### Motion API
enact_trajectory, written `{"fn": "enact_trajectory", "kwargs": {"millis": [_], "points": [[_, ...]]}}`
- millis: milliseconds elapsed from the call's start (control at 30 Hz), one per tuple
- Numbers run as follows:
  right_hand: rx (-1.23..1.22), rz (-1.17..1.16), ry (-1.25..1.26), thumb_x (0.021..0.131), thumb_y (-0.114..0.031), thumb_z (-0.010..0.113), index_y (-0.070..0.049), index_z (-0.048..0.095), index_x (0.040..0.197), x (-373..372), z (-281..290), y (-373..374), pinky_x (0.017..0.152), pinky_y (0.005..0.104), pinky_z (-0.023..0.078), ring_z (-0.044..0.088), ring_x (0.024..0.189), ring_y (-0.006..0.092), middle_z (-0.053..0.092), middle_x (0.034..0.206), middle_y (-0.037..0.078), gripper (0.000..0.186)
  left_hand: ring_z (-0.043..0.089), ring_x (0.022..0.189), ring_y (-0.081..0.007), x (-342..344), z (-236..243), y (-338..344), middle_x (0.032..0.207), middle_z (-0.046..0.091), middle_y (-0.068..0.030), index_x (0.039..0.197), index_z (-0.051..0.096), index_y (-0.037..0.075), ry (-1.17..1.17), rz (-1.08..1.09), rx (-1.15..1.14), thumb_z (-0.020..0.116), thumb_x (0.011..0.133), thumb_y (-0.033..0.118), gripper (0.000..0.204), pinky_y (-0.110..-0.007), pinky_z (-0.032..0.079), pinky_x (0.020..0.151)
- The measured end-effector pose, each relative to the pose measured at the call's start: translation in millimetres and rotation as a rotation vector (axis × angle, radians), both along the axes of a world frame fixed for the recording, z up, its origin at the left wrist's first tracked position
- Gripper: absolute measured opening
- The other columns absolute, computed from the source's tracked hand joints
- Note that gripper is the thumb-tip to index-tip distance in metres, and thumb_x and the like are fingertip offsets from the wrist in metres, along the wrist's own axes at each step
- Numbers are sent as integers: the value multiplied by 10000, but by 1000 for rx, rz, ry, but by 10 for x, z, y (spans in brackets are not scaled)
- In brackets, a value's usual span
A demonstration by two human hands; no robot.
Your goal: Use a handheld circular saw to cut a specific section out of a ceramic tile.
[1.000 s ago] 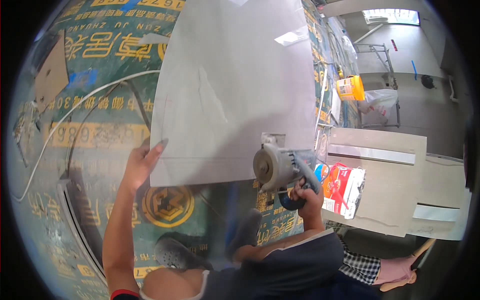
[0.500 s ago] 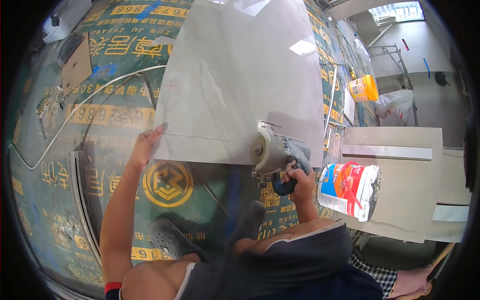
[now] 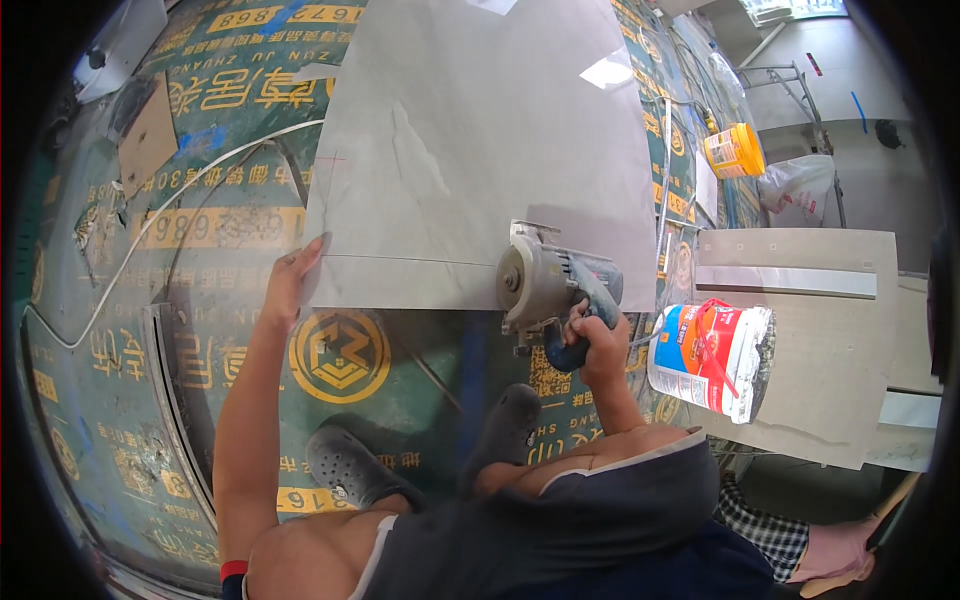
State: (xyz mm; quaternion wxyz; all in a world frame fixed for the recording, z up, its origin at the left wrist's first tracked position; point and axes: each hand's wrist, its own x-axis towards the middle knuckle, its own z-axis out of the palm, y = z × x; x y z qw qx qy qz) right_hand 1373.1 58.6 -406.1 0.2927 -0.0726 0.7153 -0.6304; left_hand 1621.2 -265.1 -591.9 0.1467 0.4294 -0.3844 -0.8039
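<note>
A large grey, marble-patterned tile (image 3: 470, 120) spans the upper middle, with a thin line drawn across near its close edge. My left hand (image 3: 292, 275) is closed around the tile's left edge, by the close corner, where that line meets it. In my right hand (image 3: 598, 335) is a handheld circular saw (image 3: 540, 280), its round guard facing left. The fingers wrap round the saw's handle. The saw sits over the tile's close edge, at the right end of the visible line. Its blade's lower part is hidden.
My grey clogs (image 3: 360, 465) stand on green printed floor sheeting (image 3: 230, 340). To the right are a white bucket (image 3: 700, 360), grey boards (image 3: 800, 390) and a yellow bucket (image 3: 735, 150). A pale cable (image 3: 150, 220) curves on the left beside a metal rail (image 3: 170, 380).
The whole view has shifted slightly, with the tile's close edge now higher in the picture. Both hands keep their grips, and the saw stays at nearly the same place on the tile.
</note>
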Motion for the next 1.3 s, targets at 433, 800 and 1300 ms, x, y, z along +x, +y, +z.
{"fn": "enact_trajectory", "kwargs": {"millis": [433,800,1300], "points": [[40,18,6,755,-31,566,7,552,928,-21,-72,32,586,326,446,515,600,175,553,776,79,178,590,689,-91,-19,-48,2,835,676,-18,964,712,-8,-13,33,-2,699,951,390,399,-241,458,640],[57,19,6,756,-30,561,7,549,931,-14,-104,34,589,328,447,511,602,177,547,774,76,179,617,708,-101,-33,52,26,843,687,-29,967,707,-13,23,42,38,692,958,369,383,-243,480,655],[78,10,36,767,-31,552,7,547,943,-7,-112,-4,589,324,446,514,609,179,551,776,75,180,673,835,-160,-32,57,40,983,700,-82,1152,652,-41,103,12,110,683,961,365,450,-299,548,740]]}}
